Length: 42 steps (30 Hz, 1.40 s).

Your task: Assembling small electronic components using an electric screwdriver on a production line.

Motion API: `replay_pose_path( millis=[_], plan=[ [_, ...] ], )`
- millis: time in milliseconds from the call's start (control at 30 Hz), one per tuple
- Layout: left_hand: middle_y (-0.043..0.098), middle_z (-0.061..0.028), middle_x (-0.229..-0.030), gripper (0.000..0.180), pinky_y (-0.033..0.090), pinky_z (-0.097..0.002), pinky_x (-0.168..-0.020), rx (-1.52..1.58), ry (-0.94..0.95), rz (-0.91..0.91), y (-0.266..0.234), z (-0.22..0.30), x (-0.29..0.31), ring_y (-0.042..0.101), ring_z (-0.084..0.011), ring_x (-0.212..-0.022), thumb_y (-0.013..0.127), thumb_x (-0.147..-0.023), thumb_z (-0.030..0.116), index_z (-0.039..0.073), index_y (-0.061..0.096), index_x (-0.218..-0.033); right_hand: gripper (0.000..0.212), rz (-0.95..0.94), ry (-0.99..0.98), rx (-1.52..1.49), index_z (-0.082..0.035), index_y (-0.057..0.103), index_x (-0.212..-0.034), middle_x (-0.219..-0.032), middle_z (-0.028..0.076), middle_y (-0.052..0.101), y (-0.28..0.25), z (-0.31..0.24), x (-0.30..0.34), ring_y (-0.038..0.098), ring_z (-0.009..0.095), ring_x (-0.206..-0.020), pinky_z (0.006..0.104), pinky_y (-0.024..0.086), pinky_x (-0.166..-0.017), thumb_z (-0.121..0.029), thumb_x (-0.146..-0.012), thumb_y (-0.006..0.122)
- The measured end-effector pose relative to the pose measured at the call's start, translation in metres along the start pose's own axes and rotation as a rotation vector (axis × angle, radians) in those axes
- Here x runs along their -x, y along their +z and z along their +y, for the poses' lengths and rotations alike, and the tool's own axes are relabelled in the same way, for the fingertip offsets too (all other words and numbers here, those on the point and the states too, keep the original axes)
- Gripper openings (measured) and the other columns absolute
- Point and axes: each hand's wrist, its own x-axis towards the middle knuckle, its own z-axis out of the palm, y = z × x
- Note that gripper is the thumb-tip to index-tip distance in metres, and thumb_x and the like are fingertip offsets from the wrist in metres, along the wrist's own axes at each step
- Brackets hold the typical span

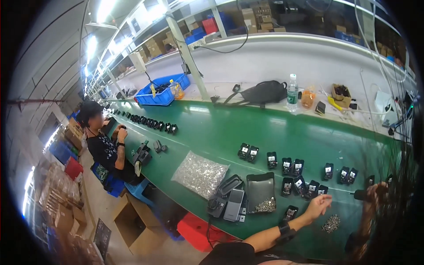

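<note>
My left hand hovers above the green workbench, fingers partly stretched and nothing visible in them. Just below it lies a small pile of screws. Around the hand stand several small black housings with white square patches, and one more black housing sits beside my left forearm. At the dim right rim, my right hand is closed round a black cylindrical tool, whose tip points left. Dark blur hides part of that hand.
Left of my arm are a black tray holding screws, a grey box-shaped device and a clear bag of small parts. A person works farther left. A bottle and black bag line the back ledge.
</note>
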Motion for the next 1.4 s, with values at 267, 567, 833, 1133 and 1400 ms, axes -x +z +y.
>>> replay_pose_path(
  millis=[267, 567, 833, 1133, 1400],
  plan=[
    [0.064, -0.0063, -0.094, 0.032, 0.033, -0.0157, -0.046, 0.411, -0.241, -0.182, 0.003, 0.023, 0.008, 0.046, -0.003, -0.051, 0.054, -0.098, 0.027, 0.003, 0.057, -0.119, 0.04, -0.031, 0.218, -0.31, -0.005, 0.041, -0.099, -0.071, 0.002, 0.044, 0.04, -0.023, 0.036, 0.045, 0.011, -0.058, 0.0253, 0.039, -0.062, -0.025, -0.074, 0.065],
    [0.064, -0.0036, -0.082, 0.019, 0.036, -0.0159, -0.047, 0.335, -0.174, -0.18, -0.002, 0.004, 0.007, 0.048, -0.0029, -0.051, 0.059, -0.095, 0.018, 0.003, 0.063, -0.106, 0.04, 0.043, 0.301, -0.352, -0.006, 0.04, -0.099, -0.07, 0.002, 0.043, 0.052, -0.023, 0.031, 0.044, 0.011, -0.057, 0.0257, 0.039, -0.062, -0.024, -0.073, 0.064],
    [0.064, -0.0041, -0.079, 0.026, 0.035, -0.0168, -0.043, 0.214, -0.191, -0.098, 0.004, 0.028, 0.01, 0.049, -0.0036, -0.047, 0.063, -0.092, 0.016, 0.002, 0.058, -0.113, 0.04, 0.068, 0.254, -0.313, -0.005, 0.041, -0.103, -0.074, 0.002, 0.043, 0.003, -0.008, 0.047, 0.044, 0.011, -0.062, 0.0273, 0.038, -0.067, -0.022, -0.075, 0.063],
    [0.05, -0.0009, -0.056, 0.044, 0.039, -0.0219, -0.034, -0.291, 0.935, 0.518, -0.039, 0.262, 0.098, 0.045, -0.0097, -0.039, 0.047, -0.098, 0.019, 0.003, 0.037, -0.138, 0.039, -0.085, 0.106, -0.446, -0.004, 0.042, -0.108, -0.079, 0.003, 0.041, 0.001, -0.044, 0.017, 0.043, 0.011, -0.069, 0.0287, 0.034, -0.074, -0.019, -0.078, 0.062],
    [0.053, -0.0012, -0.069, 0.039, 0.034, -0.0215, -0.044, -0.089, 1.425, 0.866, -0.099, 0.445, 0.226, 0.043, -0.0064, -0.049, 0.058, -0.094, 0.011, 0.006, 0.04, -0.128, 0.039, -0.114, 0.043, -0.488, -0.005, 0.042, -0.103, -0.074, 0.002, 0.041, 0.012, -0.075, 0.018, 0.042, 0.011, -0.065, 0.027, 0.033, -0.068, -0.021, -0.076, 0.063]
  ],
)
